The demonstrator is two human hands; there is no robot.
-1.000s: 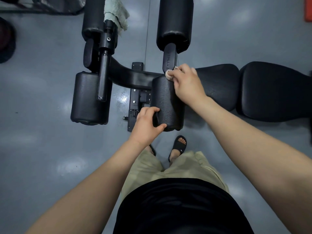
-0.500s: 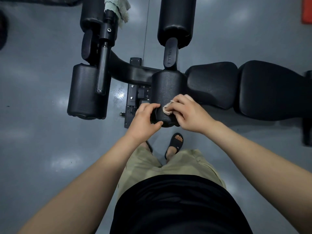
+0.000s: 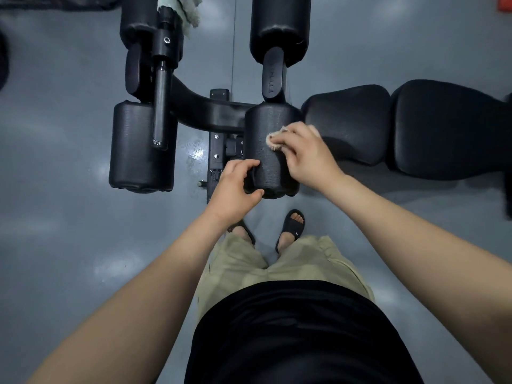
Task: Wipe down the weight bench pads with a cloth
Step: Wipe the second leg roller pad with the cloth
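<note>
Through the head camera I saw the right hand (image 3: pixel 307 156), fingers curled over a small cloth (image 3: pixel 273 139), pressing it onto the top of the near roller pad (image 3: pixel 263 123), just beside the seat pad (image 3: pixel 349 120). The left hand (image 3: pixel 235 187) gripped that roller's near end, fingers above and thumb below. I judged a good wipe needed the left hand to stop the roller turning while the cloth ran its full length, then round its sides.

The roller (image 3: pixel 266 151) is black with a fine grainy, matt skin, while the seat (image 3: pixel 349 120) looks like smooth vinyl with a dull sheen. The frame (image 3: pixel 205 112) is smooth black-painted metal, the cloth (image 3: pixel 273 139) fuzzy beige fabric, the floor (image 3: pixel 55 189) glossy grey.
</note>
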